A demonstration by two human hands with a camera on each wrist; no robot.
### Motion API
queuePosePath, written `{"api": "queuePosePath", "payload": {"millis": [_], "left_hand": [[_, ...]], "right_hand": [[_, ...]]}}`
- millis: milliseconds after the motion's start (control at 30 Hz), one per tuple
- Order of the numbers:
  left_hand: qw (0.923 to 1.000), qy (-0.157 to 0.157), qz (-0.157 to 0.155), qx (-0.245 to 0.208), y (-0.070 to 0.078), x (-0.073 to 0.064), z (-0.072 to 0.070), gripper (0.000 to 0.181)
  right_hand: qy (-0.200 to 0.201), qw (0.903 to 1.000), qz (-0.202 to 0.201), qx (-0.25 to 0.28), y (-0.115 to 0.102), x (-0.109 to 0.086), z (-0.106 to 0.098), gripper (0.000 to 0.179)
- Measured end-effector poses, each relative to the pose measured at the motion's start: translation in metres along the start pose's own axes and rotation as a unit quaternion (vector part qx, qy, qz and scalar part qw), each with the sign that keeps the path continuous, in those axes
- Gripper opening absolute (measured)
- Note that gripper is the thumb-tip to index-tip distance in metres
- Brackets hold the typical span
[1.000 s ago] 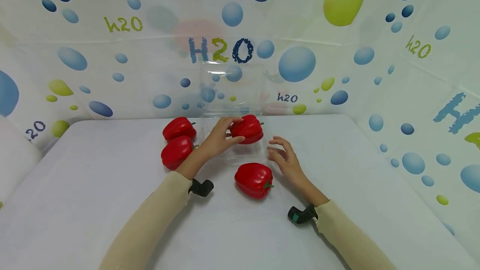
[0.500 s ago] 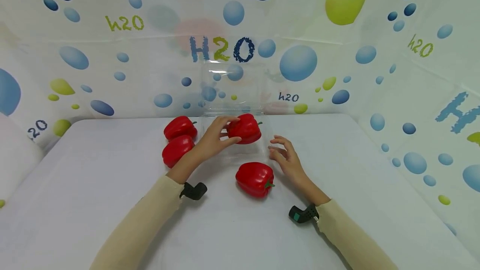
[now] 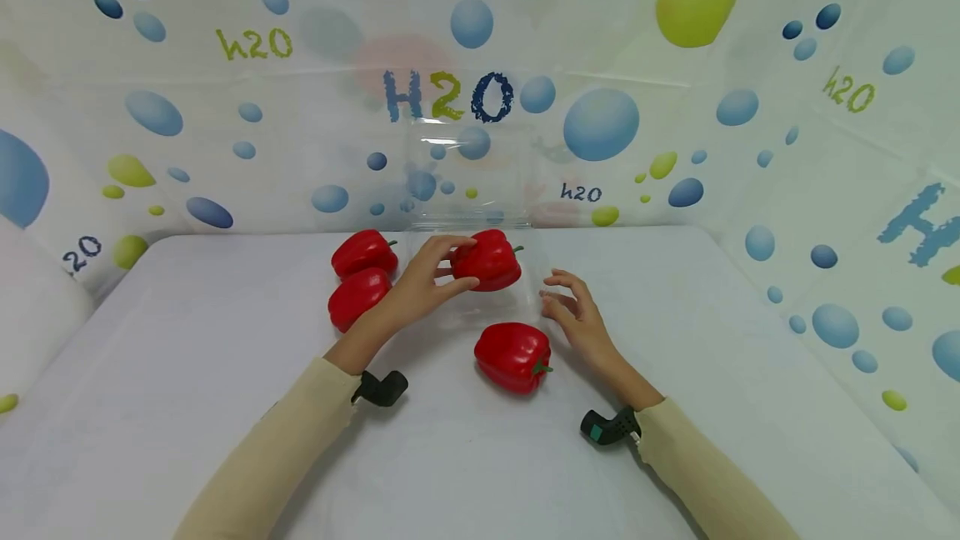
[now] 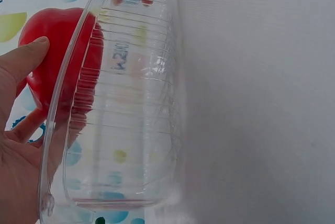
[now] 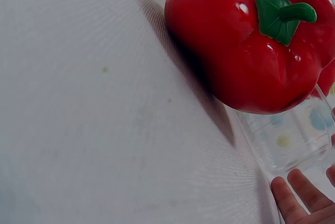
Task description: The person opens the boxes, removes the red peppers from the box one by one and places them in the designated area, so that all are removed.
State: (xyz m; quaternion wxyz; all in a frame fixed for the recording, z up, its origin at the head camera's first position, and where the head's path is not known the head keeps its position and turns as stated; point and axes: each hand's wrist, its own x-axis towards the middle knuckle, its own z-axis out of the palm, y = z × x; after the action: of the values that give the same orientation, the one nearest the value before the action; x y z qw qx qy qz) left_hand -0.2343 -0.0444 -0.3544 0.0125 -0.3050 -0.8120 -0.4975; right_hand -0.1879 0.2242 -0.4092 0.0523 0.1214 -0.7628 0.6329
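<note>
My left hand (image 3: 420,283) holds a red bell pepper (image 3: 491,261) over the clear plastic container (image 4: 123,109), thumb on the near side and fingers on the far side. The left wrist view shows this pepper (image 4: 49,46) beside and partly through the container's ribbed wall. At the container's right side is my right hand (image 3: 581,323), fingers loosely bent and holding nothing. Another red bell pepper (image 3: 513,357) lies on the table in front of the container, its green stem pointing right; it looms large in the right wrist view.
Two more red bell peppers, one behind (image 3: 363,254) and one nearer (image 3: 358,298), lie left of the container, close to the left forearm. The container's clear lid (image 3: 468,169) stands raised against the patterned backdrop (image 3: 300,123) at the back edge of the white table (image 3: 225,332).
My left hand has shifted slightly left with the bell pepper in its grip. The right hand stays beside the container, and the other peppers keep their places.
</note>
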Motion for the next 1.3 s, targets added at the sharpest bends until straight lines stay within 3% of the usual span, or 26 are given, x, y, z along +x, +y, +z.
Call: {"api": "queuePosePath", "payload": {"millis": [600,1300], "left_hand": [[0.999,0.005,0.043,-0.007,0.006,-0.016,-0.007,0.064],[0.9994,0.02,0.029,-0.001,0.007,-0.036,-0.012,0.066]], "right_hand": [[0.002,0.9999,0.01,-0.006,-0.003,-0.001,0.0,0.038],[0.004,0.9999,0.005,-0.008,-0.002,0.0,0.002,0.037]]}}
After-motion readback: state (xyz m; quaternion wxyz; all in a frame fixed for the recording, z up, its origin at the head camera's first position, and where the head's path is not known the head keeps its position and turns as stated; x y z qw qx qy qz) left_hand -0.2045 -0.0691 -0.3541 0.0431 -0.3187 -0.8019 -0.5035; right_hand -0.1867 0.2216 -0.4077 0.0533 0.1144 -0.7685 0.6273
